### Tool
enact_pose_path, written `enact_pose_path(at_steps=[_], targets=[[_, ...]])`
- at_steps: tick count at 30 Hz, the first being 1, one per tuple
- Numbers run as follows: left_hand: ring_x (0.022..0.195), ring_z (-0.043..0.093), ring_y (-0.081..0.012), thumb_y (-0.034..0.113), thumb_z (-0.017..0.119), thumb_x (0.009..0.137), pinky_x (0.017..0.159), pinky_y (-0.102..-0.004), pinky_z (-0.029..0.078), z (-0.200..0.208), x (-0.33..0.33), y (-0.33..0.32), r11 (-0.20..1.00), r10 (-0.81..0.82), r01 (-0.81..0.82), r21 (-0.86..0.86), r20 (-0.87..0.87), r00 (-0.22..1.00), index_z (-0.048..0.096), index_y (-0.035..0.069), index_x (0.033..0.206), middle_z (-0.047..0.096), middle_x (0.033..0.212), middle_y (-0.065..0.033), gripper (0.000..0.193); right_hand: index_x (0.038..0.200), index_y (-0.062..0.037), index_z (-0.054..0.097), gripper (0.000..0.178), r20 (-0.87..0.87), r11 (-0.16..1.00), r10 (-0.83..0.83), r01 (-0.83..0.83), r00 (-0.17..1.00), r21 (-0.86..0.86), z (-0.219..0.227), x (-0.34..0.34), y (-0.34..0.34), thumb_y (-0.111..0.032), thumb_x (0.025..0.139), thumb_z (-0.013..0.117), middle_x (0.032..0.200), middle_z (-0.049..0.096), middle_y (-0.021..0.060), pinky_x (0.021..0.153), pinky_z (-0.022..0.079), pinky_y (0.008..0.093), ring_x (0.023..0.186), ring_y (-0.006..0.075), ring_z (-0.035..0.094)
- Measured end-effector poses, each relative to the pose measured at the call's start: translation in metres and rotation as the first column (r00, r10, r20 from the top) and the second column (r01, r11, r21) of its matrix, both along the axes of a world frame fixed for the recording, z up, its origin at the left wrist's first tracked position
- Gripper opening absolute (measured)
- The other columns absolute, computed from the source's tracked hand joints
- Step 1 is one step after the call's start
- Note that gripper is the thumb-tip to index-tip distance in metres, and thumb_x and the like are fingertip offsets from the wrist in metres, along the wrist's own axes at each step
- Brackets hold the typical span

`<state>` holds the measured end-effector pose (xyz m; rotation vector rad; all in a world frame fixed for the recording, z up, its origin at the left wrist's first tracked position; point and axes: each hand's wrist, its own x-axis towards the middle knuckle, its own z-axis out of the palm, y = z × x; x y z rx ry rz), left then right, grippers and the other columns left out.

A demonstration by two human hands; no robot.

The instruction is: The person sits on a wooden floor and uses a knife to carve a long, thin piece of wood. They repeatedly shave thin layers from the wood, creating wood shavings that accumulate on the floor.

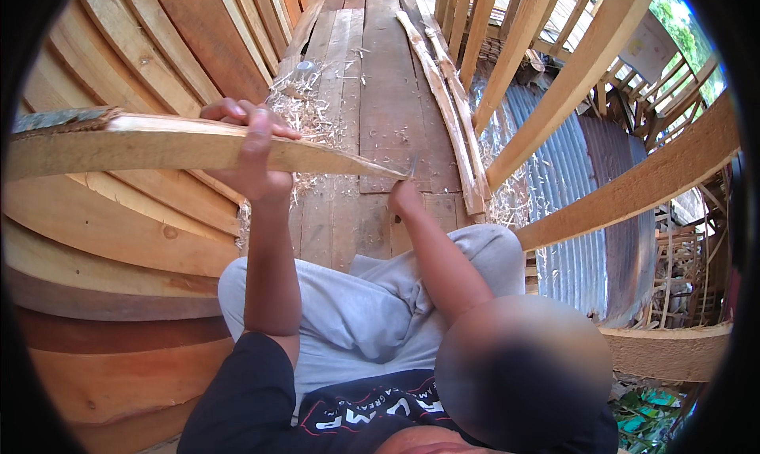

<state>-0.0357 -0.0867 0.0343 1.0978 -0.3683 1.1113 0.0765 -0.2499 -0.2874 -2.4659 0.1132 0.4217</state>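
Observation:
My left hand [257, 153] is wrapped round a long wooden strip [174, 149], thumb and fingers on opposite sides. The strip reaches from the far left to a narrow point near the middle, with dark bark on its left end and pale, freshly shaved wood along its upper edge. At the pointed tip, my right hand [406, 198] is closed in a fist. A thin knife [412, 166] sticks up from that fist beside the tip; its handle is hidden in the hand.
Curled shavings [324, 110] litter the plank floor [384, 129]. Two peeled poles [447, 98] lie along its right side, before slanted wooden railing posts [574, 78]. Beyond them is a corrugated metal roof [570, 224]. Stacked boards [134, 208] line the left; a small round object [305, 68] lies among shavings.

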Motion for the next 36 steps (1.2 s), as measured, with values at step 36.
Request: enact_pose_path(at_steps=[36], targets=[[0.043, 0.056, -0.0189, 0.001, 0.062, 0.082, 0.043, -0.029, 0.049, -0.013, 0.01, 0.019, 0.953, 0.288, -0.298, -0.064, -0.125, 0.949, 0.045, 0.0, 0.097, 0.054, 0.06, -0.0094, 0.023, 0.096, 0.0019, 0.067, 0.022, 0.078, 0.957, 0.283, -0.276, 0.956, -0.095, 0.044, 0.05, -0.018, -0.008, 0.077, 0.06, 0.099, 0.068, 0.026, 0.088, 0.053, 0.0432, 0.099, 0.0402, 0.066]])
